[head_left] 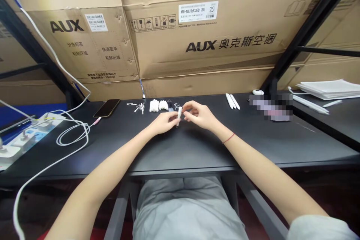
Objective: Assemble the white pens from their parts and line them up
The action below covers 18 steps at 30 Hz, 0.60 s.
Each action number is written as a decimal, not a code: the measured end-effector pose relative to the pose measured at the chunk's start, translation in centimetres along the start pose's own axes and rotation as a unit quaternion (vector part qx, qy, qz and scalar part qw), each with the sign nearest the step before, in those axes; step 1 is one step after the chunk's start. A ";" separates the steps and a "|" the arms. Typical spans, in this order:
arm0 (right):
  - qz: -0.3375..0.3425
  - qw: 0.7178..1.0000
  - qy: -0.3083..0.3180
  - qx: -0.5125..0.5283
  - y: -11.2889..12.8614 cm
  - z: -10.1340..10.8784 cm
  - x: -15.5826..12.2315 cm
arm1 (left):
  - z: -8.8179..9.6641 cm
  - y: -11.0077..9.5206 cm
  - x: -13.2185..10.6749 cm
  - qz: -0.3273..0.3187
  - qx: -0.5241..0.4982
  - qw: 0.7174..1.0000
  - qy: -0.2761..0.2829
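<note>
Between finger and thumb, my left hand [165,122] pinches a short white tube-like piece [179,113], held nearly upright above the black table. My right hand [200,115] is curled at the right of that piece, thumb and fingers bent close to it; whether they touch it or grip something small does not show. Just behind my left hand lie white blocks [154,105] in groups, dark thin parts [169,105] and small metal clips [177,105]. Farther left is a scatter of small white pieces [140,108]. White pen-shaped bodies [232,101] rest beyond my right hand.
A phone [107,108] lies at the left, near a white cable [73,127] and a power strip [28,138]. Large cardboard boxes [208,56] wall off the back. A black frame post [303,33], a blurred-out item [271,108] and stacked white sheets [330,88] are on the right.
</note>
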State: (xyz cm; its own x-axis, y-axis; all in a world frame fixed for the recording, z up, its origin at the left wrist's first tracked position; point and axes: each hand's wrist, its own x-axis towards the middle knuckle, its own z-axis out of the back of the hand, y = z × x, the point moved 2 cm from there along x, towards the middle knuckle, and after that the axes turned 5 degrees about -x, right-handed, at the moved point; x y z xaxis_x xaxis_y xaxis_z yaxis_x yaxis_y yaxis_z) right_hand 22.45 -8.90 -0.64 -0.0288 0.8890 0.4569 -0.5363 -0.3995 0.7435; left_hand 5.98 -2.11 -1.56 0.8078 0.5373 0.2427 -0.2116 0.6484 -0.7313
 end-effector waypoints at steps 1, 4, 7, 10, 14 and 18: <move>-0.006 1.000 -0.006 0.007 0.0 0.0 0.0 | -0.1 0.2 0.1 0.013 -0.047 0.999 -0.005; -0.012 1.000 -0.014 -0.012 -0.4 -0.1 0.1 | -0.1 0.7 0.3 0.054 -0.160 0.985 -0.026; -0.014 0.999 -0.006 -0.041 -0.7 -0.1 0.2 | 0.1 1.0 0.4 0.077 -0.205 0.975 -0.043; -0.023 0.999 0.003 -0.049 -0.9 -0.1 0.1 | 0.4 1.2 0.4 0.093 -0.215 0.971 -0.055; -0.027 0.998 0.017 -0.054 -1.0 -0.2 0.1 | 0.5 1.4 0.6 0.106 -0.226 0.966 -0.065; -0.013 0.996 0.026 -0.087 -1.4 -0.3 0.1 | 0.8 1.6 0.7 0.106 -0.220 0.967 -0.071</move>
State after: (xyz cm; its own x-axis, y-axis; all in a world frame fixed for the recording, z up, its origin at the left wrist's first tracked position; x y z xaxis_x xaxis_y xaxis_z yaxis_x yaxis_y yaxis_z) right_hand 22.91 -8.21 -1.81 -0.0543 0.9103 0.4103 -0.6756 -0.3361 0.6562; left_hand 5.75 -0.29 -2.10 0.6820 0.7215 0.1197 -0.0841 0.2399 -0.9671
